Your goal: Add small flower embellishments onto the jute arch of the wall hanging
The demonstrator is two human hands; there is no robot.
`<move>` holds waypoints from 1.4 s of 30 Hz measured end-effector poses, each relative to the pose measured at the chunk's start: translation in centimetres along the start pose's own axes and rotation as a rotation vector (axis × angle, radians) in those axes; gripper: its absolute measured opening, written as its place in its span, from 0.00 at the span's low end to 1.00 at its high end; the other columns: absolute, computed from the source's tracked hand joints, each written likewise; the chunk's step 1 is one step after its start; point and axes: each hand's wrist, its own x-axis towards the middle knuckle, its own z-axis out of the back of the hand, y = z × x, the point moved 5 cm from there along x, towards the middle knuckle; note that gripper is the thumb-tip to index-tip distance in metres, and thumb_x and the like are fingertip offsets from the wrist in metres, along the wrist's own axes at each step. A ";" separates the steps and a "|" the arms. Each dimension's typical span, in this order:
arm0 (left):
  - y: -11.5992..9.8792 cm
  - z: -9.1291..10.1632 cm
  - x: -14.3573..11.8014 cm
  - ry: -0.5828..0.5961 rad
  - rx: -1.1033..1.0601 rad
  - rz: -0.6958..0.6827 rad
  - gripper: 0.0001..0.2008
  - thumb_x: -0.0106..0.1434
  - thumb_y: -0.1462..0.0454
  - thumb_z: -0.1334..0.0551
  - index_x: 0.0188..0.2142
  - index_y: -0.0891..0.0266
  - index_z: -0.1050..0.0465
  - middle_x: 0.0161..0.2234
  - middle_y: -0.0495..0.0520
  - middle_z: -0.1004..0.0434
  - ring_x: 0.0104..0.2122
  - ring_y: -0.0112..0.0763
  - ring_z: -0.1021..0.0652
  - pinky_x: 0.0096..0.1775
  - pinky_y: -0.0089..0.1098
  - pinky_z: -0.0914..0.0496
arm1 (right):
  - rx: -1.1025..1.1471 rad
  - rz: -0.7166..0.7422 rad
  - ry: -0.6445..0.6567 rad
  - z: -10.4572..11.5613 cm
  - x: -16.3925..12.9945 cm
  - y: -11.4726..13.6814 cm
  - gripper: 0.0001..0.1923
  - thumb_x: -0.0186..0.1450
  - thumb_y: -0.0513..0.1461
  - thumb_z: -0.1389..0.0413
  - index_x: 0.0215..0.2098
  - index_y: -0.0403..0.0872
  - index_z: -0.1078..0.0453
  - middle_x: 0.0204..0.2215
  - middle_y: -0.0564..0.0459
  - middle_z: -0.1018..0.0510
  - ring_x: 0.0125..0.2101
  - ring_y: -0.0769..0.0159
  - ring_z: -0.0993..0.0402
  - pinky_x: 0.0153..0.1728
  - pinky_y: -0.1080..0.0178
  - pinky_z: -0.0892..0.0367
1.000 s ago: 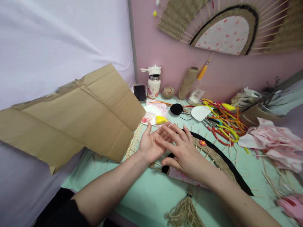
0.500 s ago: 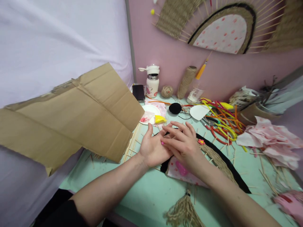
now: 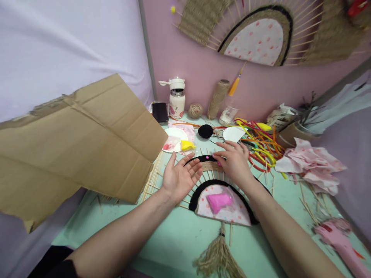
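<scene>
A half-round fan of thin sticks lies in front of me, with black outer band, woven twine strip and an inner half circle of dotted fabric. My right hand is at the black outer band, thumb and forefinger pinched on a small pink ball. Just left of those fingertips, another pink ball rests on the band. Palm up, my left hand is open with nothing in it, over the fan's left side. A pink packet sits on the fabric.
Cardboard leans at left. Behind are a white bottle, twine ball, black ball and coloured pipe cleaners. Crumpled dotted fabric and a pink glue gun lie right. A twine tassel hangs in front.
My right hand has left my left palm and moved up to the black band with the pink ball. My left hand stays open, slightly left. The pink packet is now uncovered.
</scene>
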 end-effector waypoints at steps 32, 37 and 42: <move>0.1 0.0 0.0 -0.013 -0.023 0.055 0.25 0.70 0.50 0.50 0.48 0.69 0.28 0.33 0.59 0.24 0.31 0.32 0.22 0.35 0.31 0.26 | -0.062 0.090 0.053 -2.6 -1.1 0.7 0.13 0.68 0.40 0.48 0.31 0.54 0.21 0.45 0.53 0.17 0.53 0.52 0.32 0.59 0.40 0.58; 0.0 -0.1 -0.1 -0.015 -0.021 0.052 0.25 0.70 0.50 0.50 0.47 0.70 0.28 0.33 0.59 0.24 0.31 0.32 0.22 0.35 0.31 0.26 | -0.057 0.059 0.081 -2.4 -0.9 0.8 0.14 0.68 0.39 0.48 0.32 0.53 0.21 0.44 0.53 0.17 0.52 0.53 0.30 0.60 0.40 0.57; -0.1 -0.3 -0.2 -0.008 -0.023 0.054 0.24 0.70 0.51 0.50 0.47 0.69 0.28 0.32 0.59 0.24 0.31 0.32 0.22 0.35 0.30 0.27 | -0.172 0.099 0.191 -0.3 -0.8 1.8 0.14 0.67 0.35 0.49 0.41 0.51 0.21 0.53 0.49 0.21 0.56 0.50 0.33 0.60 0.37 0.53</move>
